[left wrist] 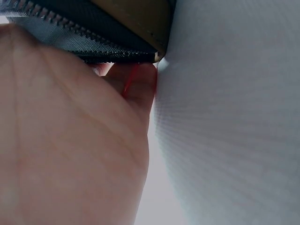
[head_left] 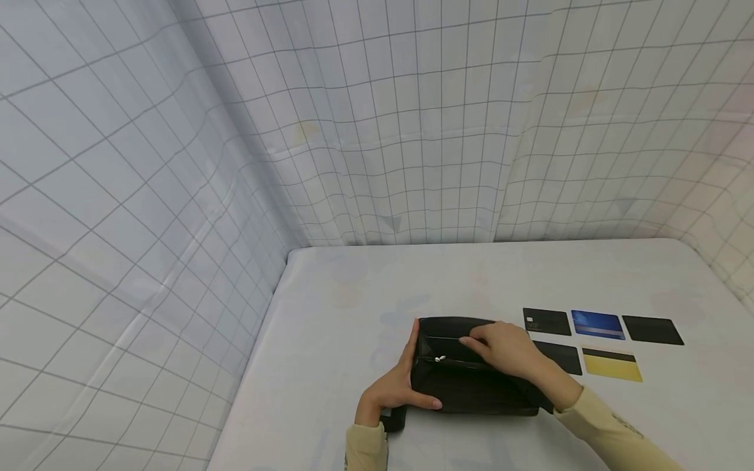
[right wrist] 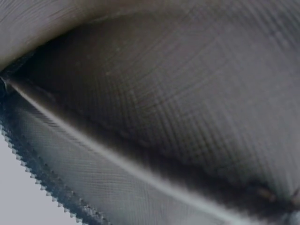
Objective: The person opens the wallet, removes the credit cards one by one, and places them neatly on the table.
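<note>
While left hand (head_left: 400, 387) gripped black wallet (head_left: 471, 398) by left end, thumb spread, seemingly bracing it open, right hand (head_left: 509, 350) curled at inner pocket (head_left: 446, 348); pinch unclear. Wallet lay short of tabletop's (head_left: 330, 314) far edge, cards (head_left: 597, 325) spaced toward right edge, likely for easy telling-apart.

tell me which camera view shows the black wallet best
The head view: it shows the open black wallet nearly whole, down to the zip pull. The left wrist view catches just a corner with zip teeth; the right wrist view only a blurred close-up of part.
</note>
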Motion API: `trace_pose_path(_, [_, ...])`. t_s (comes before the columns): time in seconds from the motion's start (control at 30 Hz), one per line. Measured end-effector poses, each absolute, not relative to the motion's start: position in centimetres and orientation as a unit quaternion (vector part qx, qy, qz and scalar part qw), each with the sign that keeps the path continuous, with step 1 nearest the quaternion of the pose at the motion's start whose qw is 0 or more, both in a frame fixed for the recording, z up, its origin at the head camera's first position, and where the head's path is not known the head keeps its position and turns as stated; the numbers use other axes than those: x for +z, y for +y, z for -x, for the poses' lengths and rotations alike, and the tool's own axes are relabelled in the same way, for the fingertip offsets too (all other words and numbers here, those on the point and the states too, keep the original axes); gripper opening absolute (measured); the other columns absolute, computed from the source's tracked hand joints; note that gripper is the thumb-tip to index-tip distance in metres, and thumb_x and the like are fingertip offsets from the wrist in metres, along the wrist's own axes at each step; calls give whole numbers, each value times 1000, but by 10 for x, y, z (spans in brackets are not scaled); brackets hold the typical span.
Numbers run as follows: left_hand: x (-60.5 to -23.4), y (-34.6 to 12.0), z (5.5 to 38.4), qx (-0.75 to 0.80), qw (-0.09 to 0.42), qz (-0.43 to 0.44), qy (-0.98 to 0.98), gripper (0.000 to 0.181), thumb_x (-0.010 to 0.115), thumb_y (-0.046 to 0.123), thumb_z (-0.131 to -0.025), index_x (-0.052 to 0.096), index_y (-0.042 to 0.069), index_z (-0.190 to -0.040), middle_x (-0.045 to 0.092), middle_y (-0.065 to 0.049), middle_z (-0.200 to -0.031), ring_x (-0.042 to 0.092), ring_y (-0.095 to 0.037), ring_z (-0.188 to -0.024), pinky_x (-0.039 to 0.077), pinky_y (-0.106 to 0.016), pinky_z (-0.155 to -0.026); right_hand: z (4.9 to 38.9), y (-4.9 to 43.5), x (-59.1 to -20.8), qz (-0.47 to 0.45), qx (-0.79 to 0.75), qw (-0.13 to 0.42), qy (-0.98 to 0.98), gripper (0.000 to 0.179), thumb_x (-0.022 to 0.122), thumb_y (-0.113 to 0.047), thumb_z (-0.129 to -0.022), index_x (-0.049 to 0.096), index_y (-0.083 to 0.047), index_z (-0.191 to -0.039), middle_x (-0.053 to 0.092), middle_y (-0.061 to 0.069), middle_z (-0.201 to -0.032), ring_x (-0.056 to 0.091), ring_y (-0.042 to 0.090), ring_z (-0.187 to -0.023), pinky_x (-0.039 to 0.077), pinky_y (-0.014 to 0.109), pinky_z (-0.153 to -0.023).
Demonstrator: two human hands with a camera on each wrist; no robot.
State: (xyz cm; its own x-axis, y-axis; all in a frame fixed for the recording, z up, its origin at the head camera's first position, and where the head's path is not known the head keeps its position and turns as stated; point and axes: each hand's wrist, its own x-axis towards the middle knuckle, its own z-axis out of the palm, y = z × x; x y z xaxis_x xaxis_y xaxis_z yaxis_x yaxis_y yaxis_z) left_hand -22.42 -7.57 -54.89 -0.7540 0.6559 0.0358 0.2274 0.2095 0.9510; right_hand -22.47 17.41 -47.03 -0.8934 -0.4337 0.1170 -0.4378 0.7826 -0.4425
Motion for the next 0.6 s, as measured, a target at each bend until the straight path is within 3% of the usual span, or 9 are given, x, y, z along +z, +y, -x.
trace_pose_path(0.6, [-549,-76,225,565,195,-296,745,130,81,46,-65,-23,39,-143,-20,13,-152,-10,-23,-141,13,-63,-105,226,177,-468,-223,282,2,-933,39,52,-36,-94,46,-20,-59,31,-12,-51,30,1,-44,28,20,-47])
